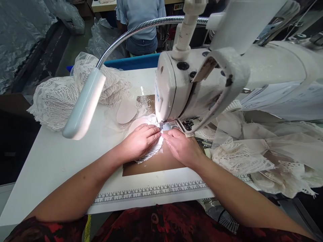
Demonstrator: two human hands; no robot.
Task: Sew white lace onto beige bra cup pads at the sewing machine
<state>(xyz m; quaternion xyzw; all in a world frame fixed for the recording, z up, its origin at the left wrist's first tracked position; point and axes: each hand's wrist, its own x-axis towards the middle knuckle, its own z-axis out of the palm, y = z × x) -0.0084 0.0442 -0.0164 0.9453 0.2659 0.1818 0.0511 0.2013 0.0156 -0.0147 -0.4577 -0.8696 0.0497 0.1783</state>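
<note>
White scalloped lace point(154, 152) lies under flat left hand point(141, 140); grip of right hand point(183, 147) unclear.

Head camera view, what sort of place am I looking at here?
Most likely a garment sewing workshop: a sewing machine stands over a white worktable, a pale lace pile lies on it, and a measuring scale runs along its near edge.

From here, the lace piece point(153, 153) at centre looks rough and openwork; the white surface point(63, 158) shines smoothly. Glossy ribbed metal forms the lamp neck point(151, 22), upper middle.
</note>
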